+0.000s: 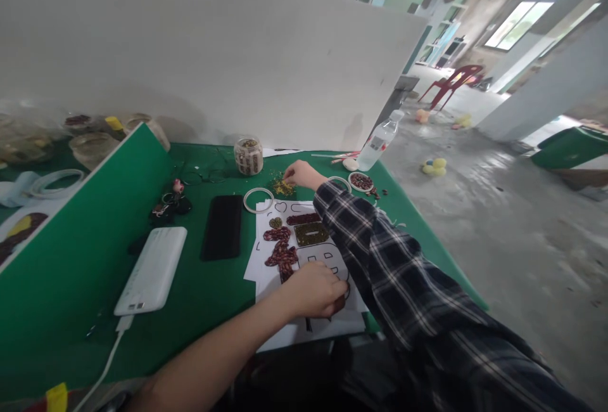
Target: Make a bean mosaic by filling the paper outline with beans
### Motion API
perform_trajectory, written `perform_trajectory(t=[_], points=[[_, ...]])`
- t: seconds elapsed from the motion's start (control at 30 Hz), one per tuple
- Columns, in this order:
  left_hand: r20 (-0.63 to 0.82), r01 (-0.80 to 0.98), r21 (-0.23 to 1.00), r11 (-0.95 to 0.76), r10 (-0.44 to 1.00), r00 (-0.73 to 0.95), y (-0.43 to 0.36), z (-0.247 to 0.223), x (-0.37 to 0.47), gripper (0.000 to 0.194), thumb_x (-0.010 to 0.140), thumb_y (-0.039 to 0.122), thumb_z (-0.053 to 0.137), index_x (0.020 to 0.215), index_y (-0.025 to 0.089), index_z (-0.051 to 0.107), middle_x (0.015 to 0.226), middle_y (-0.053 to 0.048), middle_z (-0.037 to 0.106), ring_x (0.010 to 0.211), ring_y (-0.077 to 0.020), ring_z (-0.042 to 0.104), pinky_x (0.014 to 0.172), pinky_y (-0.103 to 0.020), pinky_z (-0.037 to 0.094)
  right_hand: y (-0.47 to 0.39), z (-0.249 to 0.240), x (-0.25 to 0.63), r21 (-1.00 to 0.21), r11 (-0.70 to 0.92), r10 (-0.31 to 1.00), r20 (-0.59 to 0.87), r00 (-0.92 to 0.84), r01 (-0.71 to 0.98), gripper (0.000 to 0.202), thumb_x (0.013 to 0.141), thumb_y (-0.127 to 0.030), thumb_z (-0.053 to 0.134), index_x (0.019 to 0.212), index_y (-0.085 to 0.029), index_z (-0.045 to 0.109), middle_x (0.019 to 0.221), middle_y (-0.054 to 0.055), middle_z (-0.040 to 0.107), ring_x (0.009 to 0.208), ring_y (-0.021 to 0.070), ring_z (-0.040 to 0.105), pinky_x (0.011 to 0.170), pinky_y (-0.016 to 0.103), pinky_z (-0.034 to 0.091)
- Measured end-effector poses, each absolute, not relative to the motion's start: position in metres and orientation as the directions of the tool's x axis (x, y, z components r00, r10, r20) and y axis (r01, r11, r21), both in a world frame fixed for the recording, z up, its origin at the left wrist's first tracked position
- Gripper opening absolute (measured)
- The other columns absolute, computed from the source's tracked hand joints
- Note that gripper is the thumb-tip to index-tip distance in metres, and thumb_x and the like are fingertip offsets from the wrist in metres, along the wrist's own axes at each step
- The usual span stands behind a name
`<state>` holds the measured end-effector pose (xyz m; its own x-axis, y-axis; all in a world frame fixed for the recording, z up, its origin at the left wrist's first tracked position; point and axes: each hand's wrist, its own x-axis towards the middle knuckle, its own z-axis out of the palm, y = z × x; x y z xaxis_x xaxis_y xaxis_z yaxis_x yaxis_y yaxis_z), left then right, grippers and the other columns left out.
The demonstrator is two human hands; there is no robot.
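Observation:
My right hand, in a plaid sleeve, reaches to a small pile of yellow and green grains. Its fingertips are pinched together at the pile; whatever is between them is too small to make out. My left hand rests on the lower part of a white paper, its fingers curled closed and their contents hidden. Black outlines are drawn on that paper. Dark red beans fill some shapes, and green beans fill a rectangle and a small round patch.
Around the paper lie a black phone, a white power bank with a cable, and a clear ring. Farther back stand a jar, a bowl of red beans and a water bottle. A green board slants at left.

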<state>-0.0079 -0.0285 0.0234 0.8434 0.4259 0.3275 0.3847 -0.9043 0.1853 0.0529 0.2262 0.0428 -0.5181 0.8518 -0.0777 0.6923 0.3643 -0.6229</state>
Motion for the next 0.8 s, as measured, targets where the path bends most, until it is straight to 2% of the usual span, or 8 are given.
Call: perform_trajectory(t=[0.2,0.3,0.4,0.47,0.53,0.8], points=[[0.331,0.457,0.226,-0.86,0.509,0.794,-0.027,0.027,-0.01,0.016,0.082,0.023,0.046,0.071,0.019,0.056,0.057,0.001,0.06,0.057,-0.0148,0.057,0.057,-0.029,0.038,0.196,0.05,0.08,-0.705,0.357,0.845,-0.036,-0.534,0.613,0.016,0.074,-0.02,0.065,0.086,-0.012,0.071,0.078,0.008,0.071,0.069,0.0149,0.064,0.063,0.023,0.049],[0.342,0.536,0.265,-0.802,0.598,0.725,-0.026,0.025,-0.008,0.015,0.083,0.022,0.045,0.076,0.017,0.058,0.062,-0.001,0.061,0.064,-0.0171,0.059,0.062,-0.031,0.042,0.17,0.047,0.099,-0.779,0.339,0.824,-0.023,-0.566,0.527,0.016,0.07,-0.022,0.069,0.084,-0.014,0.072,0.076,0.006,0.071,0.069,0.015,0.064,0.066,0.025,0.049],[0.366,0.634,0.308,-0.709,0.703,0.609,-0.025,0.021,-0.006,0.021,0.083,0.02,0.044,0.094,0.013,0.06,0.087,-0.008,0.066,0.087,-0.022,0.06,0.08,-0.036,0.045,0.146,0.04,0.115,-0.832,0.257,0.819,-0.082,-0.567,0.491,0.018,0.07,-0.024,0.069,0.086,-0.016,0.072,0.075,0.004,0.071,0.068,0.0143,0.063,0.065,0.026,0.05],[0.393,0.71,0.327,-0.624,0.773,0.498,-0.024,0.018,-0.005,0.029,0.083,0.02,0.045,0.107,0.011,0.058,0.107,-0.012,0.063,0.103,-0.0247,0.055,0.092,-0.04,0.041,0.136,0.033,0.121,-0.874,0.187,0.81,-0.122,-0.573,0.449,0.019,0.071,-0.025,0.068,0.087,-0.015,0.071,0.077,0.005,0.071,0.068,0.0141,0.064,0.065,0.026,0.051],[0.404,0.768,0.331,-0.548,0.818,0.409,-0.023,0.016,-0.005,0.033,0.082,0.021,0.046,0.112,0.011,0.056,0.118,-0.013,0.059,0.111,-0.0261,0.051,0.097,-0.041,0.039,0.129,0.028,0.124,-0.892,0.158,0.806,-0.131,-0.577,0.423,0.018,0.072,-0.025,0.067,0.086,-0.015,0.071,0.08,0.005,0.071,0.07,0.0144,0.065,0.067,0.026,0.052],[0.298,0.826,0.324,-0.461,0.878,0.374,-0.016,0.014,-0.004,0.035,0.081,0.02,0.045,0.113,0.011,0.058,0.122,-0.016,0.057,0.114,-0.028,0.051,0.096,-0.043,0.042,0.125,0.026,0.117,-0.843,0.32,0.763,-0.042,-0.645,0.433,0.01,0.076,-0.019,0.065,0.083,-0.019,0.073,0.086,0.002,0.072,0.081,0.0134,0.065,0.078,0.024,0.048]])
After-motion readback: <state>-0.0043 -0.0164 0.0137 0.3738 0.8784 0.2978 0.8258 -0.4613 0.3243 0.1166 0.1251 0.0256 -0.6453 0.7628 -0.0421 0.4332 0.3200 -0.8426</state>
